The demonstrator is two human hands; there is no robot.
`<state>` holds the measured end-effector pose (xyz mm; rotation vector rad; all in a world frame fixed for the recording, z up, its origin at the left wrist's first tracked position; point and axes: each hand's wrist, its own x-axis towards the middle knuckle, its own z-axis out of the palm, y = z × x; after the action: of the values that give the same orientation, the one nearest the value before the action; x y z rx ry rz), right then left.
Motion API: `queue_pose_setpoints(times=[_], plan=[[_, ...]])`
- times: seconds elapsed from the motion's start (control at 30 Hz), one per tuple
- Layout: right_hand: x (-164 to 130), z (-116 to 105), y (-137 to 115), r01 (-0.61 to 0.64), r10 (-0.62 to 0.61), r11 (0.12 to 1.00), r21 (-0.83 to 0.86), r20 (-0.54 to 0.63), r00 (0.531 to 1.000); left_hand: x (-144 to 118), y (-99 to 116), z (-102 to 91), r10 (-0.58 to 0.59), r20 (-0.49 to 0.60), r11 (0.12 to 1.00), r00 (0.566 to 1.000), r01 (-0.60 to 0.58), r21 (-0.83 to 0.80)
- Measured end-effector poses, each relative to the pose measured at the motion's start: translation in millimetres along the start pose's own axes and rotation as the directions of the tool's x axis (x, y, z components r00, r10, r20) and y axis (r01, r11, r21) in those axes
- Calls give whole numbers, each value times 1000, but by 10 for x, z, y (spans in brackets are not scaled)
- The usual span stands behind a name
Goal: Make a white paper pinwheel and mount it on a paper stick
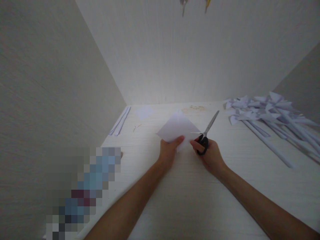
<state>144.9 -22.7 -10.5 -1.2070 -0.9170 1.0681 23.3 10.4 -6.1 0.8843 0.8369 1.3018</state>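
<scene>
Far out to the left of your left hand [168, 150], two paper strips [120, 120] lie side by side on the tabletop [175, 200], well apart from the work. A small pale paper scrap [144, 112] sits beyond them, up and to the left of that hand.

Now your left hand: it's pinching the near corner of the white paper sheet [178, 128], thumb on top, fingers tucked underneath. The sheet fans away from you in a diamond, with a crease up its middle, its far point lifting slightly off the tabletop. This looks like light, thin stock, floppy away from the grip and easy to tear or crumple, so I'd judge a hold close to the edge being worked, as you have it, keeps it taut. Grab it far from there and it will likely sag.

Just to the right, your right hand [211, 156] is closed through the black handles of the scissors [206, 133]. The blades point up and away to the right, and they appear shut. That tool is stiff and hard, and the handle loops are the safe place for fingers.

Well off to the right of that hand, a heap of paper pinwheels [265, 111] on rolled paper sticks sprawls across the tabletop.
</scene>
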Motion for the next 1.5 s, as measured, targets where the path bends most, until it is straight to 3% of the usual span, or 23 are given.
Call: queue_pose_setpoints(times=[0.37,0.47,0.63,0.8,1.13,1.5], plan=[[30,26,-131,-27,71,955,294,-140,988,-100,107,95,-33,103,952,994,0,307],[34,18,-118,-35,69,966,257,-124,990,-95,130,101,-9,82,951,997,-17,308],[28,-20,-56,-45,44,998,45,6,999,-32,117,59,-17,-70,982,997,30,185],[15,-27,-48,-14,29,992,-128,110,993,-16,103,53,-22,-55,998,998,25,50],[9,-36,-64,55,-37,990,-132,134,990,-5,68,30,-64,-127,990,990,79,118],[27,-36,-44,40,-20,982,-184,105,994,-35,100,56,46,-86,981,995,-29,189]])
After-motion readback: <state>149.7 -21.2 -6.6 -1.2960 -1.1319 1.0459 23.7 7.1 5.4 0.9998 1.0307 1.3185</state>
